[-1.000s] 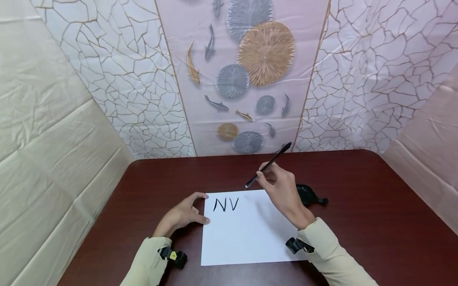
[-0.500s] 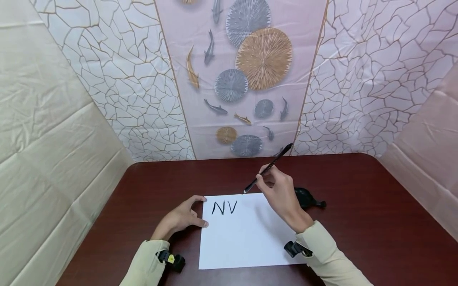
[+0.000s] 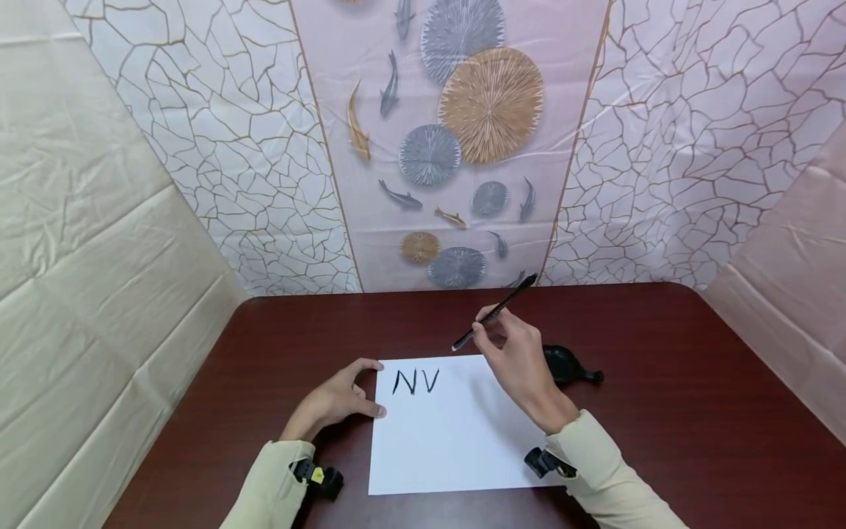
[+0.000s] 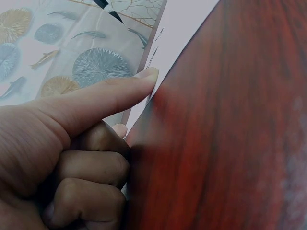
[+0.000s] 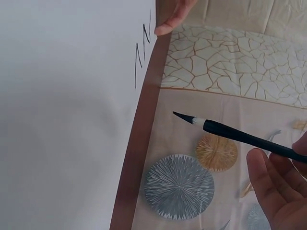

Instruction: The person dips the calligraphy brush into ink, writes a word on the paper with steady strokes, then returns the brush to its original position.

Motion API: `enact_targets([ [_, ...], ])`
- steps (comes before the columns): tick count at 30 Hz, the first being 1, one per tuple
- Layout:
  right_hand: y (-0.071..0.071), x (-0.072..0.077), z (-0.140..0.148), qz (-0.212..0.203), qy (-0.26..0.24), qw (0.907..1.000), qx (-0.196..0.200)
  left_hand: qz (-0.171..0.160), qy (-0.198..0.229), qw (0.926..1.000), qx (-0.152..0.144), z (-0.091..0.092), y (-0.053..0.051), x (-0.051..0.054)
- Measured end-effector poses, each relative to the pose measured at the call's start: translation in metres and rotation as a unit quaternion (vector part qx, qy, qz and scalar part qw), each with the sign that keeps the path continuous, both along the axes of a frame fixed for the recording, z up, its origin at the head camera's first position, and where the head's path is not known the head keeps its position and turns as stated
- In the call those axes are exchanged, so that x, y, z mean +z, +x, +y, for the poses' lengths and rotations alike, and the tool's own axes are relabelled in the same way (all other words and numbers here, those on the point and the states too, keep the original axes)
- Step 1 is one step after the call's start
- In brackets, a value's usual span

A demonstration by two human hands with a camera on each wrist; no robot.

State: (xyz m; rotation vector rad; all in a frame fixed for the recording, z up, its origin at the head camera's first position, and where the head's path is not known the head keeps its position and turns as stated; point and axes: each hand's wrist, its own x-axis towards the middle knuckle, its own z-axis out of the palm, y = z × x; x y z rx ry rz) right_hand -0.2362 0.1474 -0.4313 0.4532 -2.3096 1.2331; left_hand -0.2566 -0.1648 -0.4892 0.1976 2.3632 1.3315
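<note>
A white sheet of paper [image 3: 456, 448] lies on the dark red table, with the black letters "NV" [image 3: 415, 381] near its top left. My left hand [image 3: 338, 397] rests at the sheet's left edge. Its straight thumb [image 4: 115, 98] presses that edge and the index finger touches the top corner, while the other fingers are folded. My right hand [image 3: 518, 360] pinches a black writing brush [image 3: 499, 308] above the sheet's far edge. The dark brush tip [image 5: 184, 117] points down and left, apart from the paper.
A black, rounded dish-like thing [image 3: 570, 365] with a short knob sits behind my right hand, partly hidden. The table [image 3: 687, 382] reaches back to a patterned cloth wall [image 3: 456, 169]. Pale cloth hangs at both sides.
The brush tip dipped toward the sheet's far edge half a second ago and is now slightly higher. The brush's back end has come down a little. My left hand stays at the sheet.
</note>
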Motion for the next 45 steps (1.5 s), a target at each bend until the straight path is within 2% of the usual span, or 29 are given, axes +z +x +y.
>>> enact_targets([
  [10,0.003,-0.009,-0.007,0.011,0.025,0.9996,0.000,0.006,-0.004,1.0000,-0.005,0.000,0.000,-0.002],
  [22,0.000,-0.015,-0.011,0.007,0.048,0.9988,0.004,0.008,-0.002,0.9999,0.012,0.001,0.000,-0.001],
  [45,-0.001,-0.018,-0.010,-0.005,0.046,0.9989,0.000,0.008,-0.004,0.9999,0.013,0.001,-0.001,-0.002],
])
